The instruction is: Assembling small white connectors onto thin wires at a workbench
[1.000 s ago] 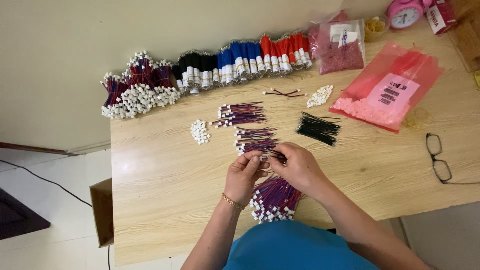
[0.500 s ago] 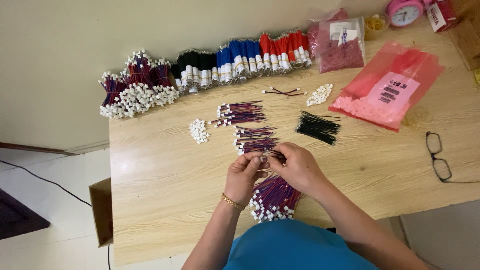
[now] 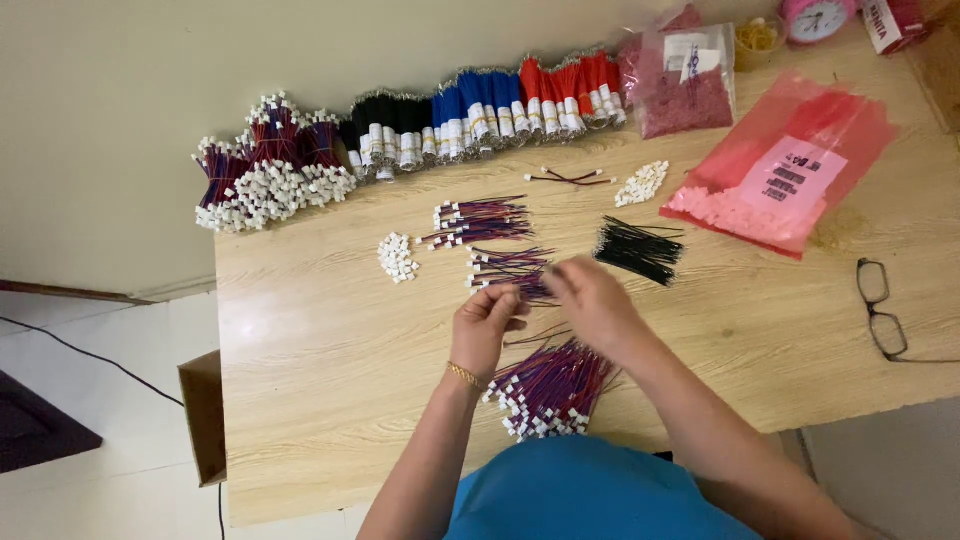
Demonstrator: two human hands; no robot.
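My left hand and my right hand meet over the middle of the wooden table, fingers pinched on a thin red-and-blue wire with a white connector between them. Just beyond my fingers lies a small bundle of such wires, and another bundle lies further back. A large pile of the same wires with white plugs rests near the table's front edge, below my hands. A gold bracelet circles my left wrist.
A small heap of white connectors, a black wire bundle, another white connector heap, and a pink plastic bag lie around. Rows of bundled wires line the back edge. Glasses lie at right.
My hands stay together over the wires; the right hand has shifted slightly up and right.
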